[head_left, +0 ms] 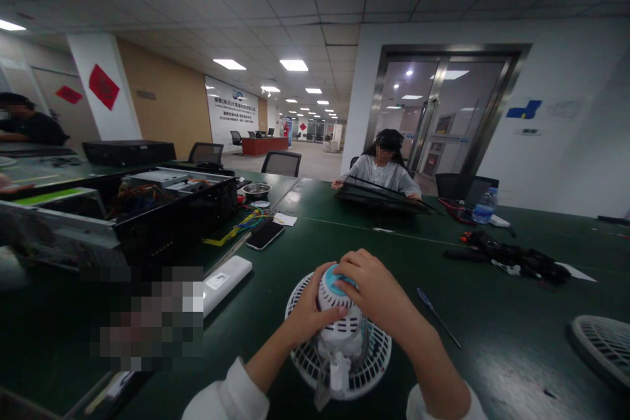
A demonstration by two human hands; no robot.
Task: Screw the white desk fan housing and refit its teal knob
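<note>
A white electric fan lies grille-down on the green table in front of me, its slotted motor housing pointing up. My left hand is wrapped round the left side of that housing, thumb across its front. On top sits a light blue round cap, and the fingers of my right hand close over it. A thin clear plastic wrap seems to hang about the fan's neck. To the right, a screwdriver with a blue handle rests on the table.
A round white grille lies at the right edge. An opened computer case, a phone and a white power strip are on the left. Across the table a person holds a dark panel. Black cables and a water bottle stand right.
</note>
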